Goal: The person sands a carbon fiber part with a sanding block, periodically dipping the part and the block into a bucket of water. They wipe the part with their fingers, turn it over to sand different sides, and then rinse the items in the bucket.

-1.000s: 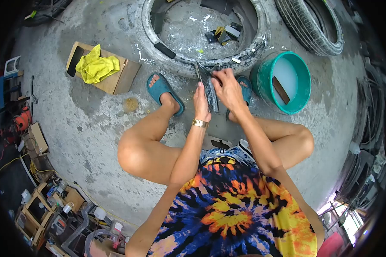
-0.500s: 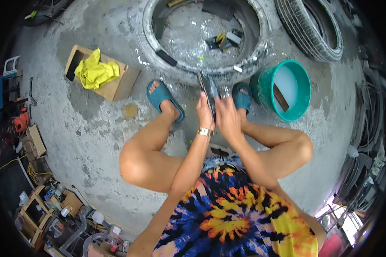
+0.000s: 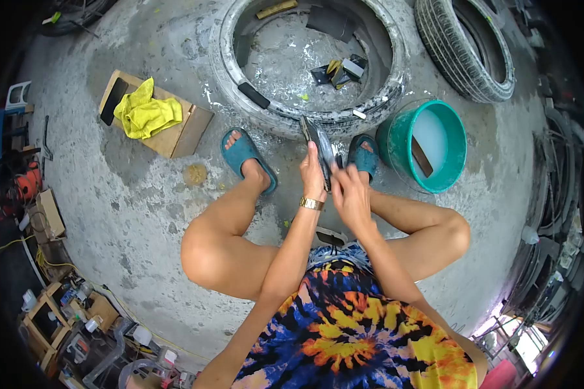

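Note:
A long dark part (image 3: 317, 144) with a shiny face is held upright between my knees, its far end close to the rim of the tire lying flat (image 3: 266, 117). My left hand (image 3: 313, 174), below a gold watch, is wrapped round the part's left side. My right hand (image 3: 350, 191) is against its right side near the lower end, fingers bent and partly smeared by motion. Whether a small thing is between those fingers cannot be made out.
A green bucket (image 3: 464, 146) of cloudy liquid with a brown strip stands right. A yellow cloth (image 3: 148, 111) lies on a wooden box (image 3: 191, 129) at left. Another tire (image 3: 457, 55) is at upper right. Black and white pieces (image 3: 339, 71) lie inside the flat tire.
My right hand has slid down along the part, toward my body. The view has shifted slightly; my left hand keeps its hold.

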Available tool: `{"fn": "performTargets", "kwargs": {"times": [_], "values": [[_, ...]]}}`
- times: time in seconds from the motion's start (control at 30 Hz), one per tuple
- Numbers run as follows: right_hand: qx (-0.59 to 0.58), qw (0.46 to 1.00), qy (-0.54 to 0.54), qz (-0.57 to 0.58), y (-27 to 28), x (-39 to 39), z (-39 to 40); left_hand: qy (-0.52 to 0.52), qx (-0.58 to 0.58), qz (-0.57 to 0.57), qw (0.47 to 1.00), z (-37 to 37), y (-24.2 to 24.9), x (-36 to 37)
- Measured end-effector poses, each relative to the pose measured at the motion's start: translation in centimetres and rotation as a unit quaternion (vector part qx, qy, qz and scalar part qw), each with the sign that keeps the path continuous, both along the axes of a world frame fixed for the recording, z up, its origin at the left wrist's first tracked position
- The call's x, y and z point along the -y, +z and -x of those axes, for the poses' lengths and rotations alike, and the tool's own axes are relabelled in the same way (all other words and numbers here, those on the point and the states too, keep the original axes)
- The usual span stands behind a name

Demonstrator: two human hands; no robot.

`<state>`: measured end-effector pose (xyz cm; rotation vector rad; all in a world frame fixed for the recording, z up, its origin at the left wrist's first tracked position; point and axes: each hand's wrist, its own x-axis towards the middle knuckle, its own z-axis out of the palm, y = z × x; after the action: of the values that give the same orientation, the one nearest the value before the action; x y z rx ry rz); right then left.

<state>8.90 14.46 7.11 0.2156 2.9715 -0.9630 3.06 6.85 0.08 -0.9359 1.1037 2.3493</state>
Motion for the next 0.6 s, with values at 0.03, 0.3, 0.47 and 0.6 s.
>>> {"fn": "performTargets", "kwargs": {"times": [0.03,0.3,0.47,0.6], "values": [[0.002,1.000,-0.004,0.002,-1.1,0.2,2.0,-0.004,0.002,0.002,1.000,0.1,-0.2,0.0],[-0.076,0.997,0.006,-0.009,-2.1,0.0,-0.2,-0.024,-0.017,-0.025,0.999,-0.6,-2.6,-0.1],[0.001,0.999,-0.022,-0.028,-2.8,0.5,6.3,0.012,-0.028,0.015,0.999,-1.6,-2.1,-0.3],[-0.035,0.999,-0.023,-0.012,-2.9,0.3,-2.6,0.008,-0.026,0.022,0.999,-0.1,-2.2,-0.6]]}}
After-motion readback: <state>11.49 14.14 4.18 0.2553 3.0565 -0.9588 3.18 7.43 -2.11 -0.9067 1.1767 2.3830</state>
